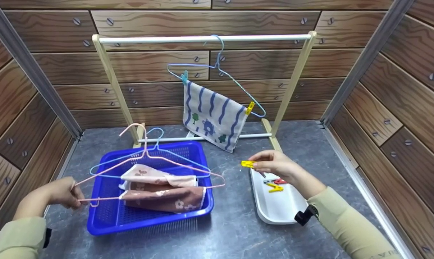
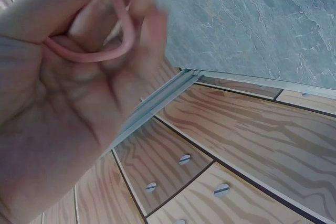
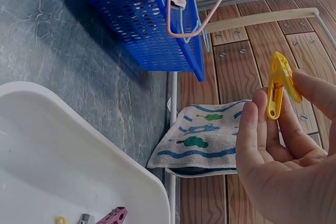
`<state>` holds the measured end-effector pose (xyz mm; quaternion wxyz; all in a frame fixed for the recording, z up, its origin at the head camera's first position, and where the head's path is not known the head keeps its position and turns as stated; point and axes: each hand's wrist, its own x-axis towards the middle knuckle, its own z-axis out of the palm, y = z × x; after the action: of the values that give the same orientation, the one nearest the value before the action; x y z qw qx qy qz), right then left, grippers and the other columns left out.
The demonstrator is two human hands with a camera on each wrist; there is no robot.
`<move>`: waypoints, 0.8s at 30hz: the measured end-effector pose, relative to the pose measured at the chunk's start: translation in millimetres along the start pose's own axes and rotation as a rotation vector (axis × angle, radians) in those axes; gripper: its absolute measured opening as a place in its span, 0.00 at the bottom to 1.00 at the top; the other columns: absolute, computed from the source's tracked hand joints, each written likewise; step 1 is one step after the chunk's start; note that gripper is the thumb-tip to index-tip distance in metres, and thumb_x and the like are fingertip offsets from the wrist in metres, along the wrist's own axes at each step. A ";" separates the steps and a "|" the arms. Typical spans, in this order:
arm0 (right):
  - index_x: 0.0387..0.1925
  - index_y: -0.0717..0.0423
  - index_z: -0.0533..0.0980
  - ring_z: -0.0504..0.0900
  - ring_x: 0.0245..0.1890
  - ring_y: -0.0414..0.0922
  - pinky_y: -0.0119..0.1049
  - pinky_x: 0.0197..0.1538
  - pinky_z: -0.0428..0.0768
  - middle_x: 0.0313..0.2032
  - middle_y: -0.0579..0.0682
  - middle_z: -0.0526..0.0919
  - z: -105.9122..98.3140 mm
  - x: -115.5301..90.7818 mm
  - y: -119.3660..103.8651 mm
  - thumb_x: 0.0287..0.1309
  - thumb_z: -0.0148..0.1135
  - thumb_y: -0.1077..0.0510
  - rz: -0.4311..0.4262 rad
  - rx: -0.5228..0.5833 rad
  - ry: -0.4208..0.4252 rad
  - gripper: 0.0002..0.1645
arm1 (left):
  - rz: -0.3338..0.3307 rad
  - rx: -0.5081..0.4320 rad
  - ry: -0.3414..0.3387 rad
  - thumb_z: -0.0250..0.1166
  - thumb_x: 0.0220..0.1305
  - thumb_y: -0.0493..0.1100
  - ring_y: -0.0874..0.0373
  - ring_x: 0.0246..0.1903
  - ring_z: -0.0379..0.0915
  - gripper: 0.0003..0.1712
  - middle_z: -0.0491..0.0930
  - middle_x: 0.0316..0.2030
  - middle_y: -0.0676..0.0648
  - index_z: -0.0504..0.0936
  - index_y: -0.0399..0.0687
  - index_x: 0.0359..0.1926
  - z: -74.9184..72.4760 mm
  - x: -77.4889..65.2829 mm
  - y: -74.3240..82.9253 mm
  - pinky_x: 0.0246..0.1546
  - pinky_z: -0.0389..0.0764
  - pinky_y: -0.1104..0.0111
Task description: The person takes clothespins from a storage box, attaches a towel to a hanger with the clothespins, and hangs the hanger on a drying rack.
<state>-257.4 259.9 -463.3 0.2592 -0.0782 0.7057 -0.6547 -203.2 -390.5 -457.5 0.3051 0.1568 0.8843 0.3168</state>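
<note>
My left hand point(image 1: 65, 193) grips one end of a pink hanger point(image 1: 181, 163), whose wire bends across the palm in the left wrist view. A brown towel with pale flowers point(image 1: 166, 199) is draped over the hanger's lower bar, above the blue basket point(image 1: 150, 226). Between thumb and fingers, my right hand point(image 1: 279, 166) pinches a yellow clothespin point(image 3: 278, 85). That hand is over the far end of a white tray point(image 1: 276, 212), where a yellow clothespin point(image 1: 274, 187) and a red clothespin point(image 1: 279, 181) lie among others.
A blue hanger point(image 1: 110, 160) lies across the basket behind the pink one. At the back stands a drying rack point(image 1: 148, 39); from its bar hangs another blue hanger point(image 1: 238, 84) with a striped towel point(image 1: 215, 113) clipped by two clothespins. Wood-patterned walls enclose the grey surface.
</note>
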 end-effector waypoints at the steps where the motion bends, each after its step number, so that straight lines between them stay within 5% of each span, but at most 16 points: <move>1: 0.48 0.55 0.86 0.88 0.39 0.34 0.25 0.45 0.86 0.40 0.41 0.91 0.1 0.1 0.1 0.69 0.63 0.67 0.001 0.002 0.002 0.11 | 0.004 -0.016 0.010 0.66 0.56 0.20 0.63 0.25 0.81 0.06 0.88 0.28 0.30 0.85 0.16 0.36 0.4 -0.5 -0.3 0.29 0.85 0.72; 6: 0.49 0.57 0.86 0.88 0.40 0.35 0.25 0.44 0.85 0.40 0.42 0.91 0.9 0.6 1.8 0.69 0.65 0.66 0.008 0.008 0.004 0.11 | -0.011 -0.094 0.027 0.64 0.62 0.25 0.69 0.18 0.70 0.09 0.87 0.24 0.39 0.85 0.18 0.41 5.0 -1.4 -3.7 0.22 0.73 0.76; 10: 0.50 0.58 0.86 0.88 0.40 0.36 0.26 0.45 0.85 0.41 0.42 0.91 1.2 0.8 3.0 0.70 0.65 0.66 0.009 0.013 0.003 0.11 | -0.047 -0.120 0.008 0.60 0.72 0.37 0.70 0.17 0.59 0.18 0.75 0.18 0.56 0.84 0.20 0.37 4.4 -1.6 -3.7 0.21 0.62 0.77; 13: 0.51 0.61 0.85 0.88 0.40 0.35 0.26 0.44 0.85 0.40 0.42 0.91 0.7 0.4 3.6 0.70 0.64 0.67 0.011 0.026 0.008 0.12 | -0.072 -0.123 -0.007 0.57 0.72 0.46 0.68 0.19 0.57 0.22 0.68 0.20 0.57 0.82 0.27 0.33 2.8 -0.8 0.5 0.23 0.60 0.76; 19: 0.51 0.61 0.85 0.88 0.41 0.36 0.26 0.45 0.86 0.41 0.42 0.90 1.4 0.4 4.5 0.69 0.65 0.67 0.017 0.028 0.019 0.12 | -0.159 -0.062 -0.004 0.58 0.73 0.48 0.65 0.20 0.56 0.15 0.66 0.20 0.56 0.77 0.48 0.28 6.2 3.2 12.4 0.24 0.62 0.74; 24: 0.47 0.55 0.87 0.89 0.41 0.36 0.27 0.46 0.86 0.41 0.43 0.90 0.6 0.1 5.1 0.68 0.65 0.68 0.020 0.035 0.020 0.11 | -0.199 0.053 0.057 0.62 0.73 0.42 0.60 0.24 0.74 0.15 0.80 0.23 0.48 0.79 0.40 0.28 8.6 5.2 20.5 0.28 0.75 0.69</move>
<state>-256.1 260.0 -468.3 0.2602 -0.0600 0.6975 -0.6650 -199.9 -368.6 -451.7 0.3057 0.0671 0.9119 0.2656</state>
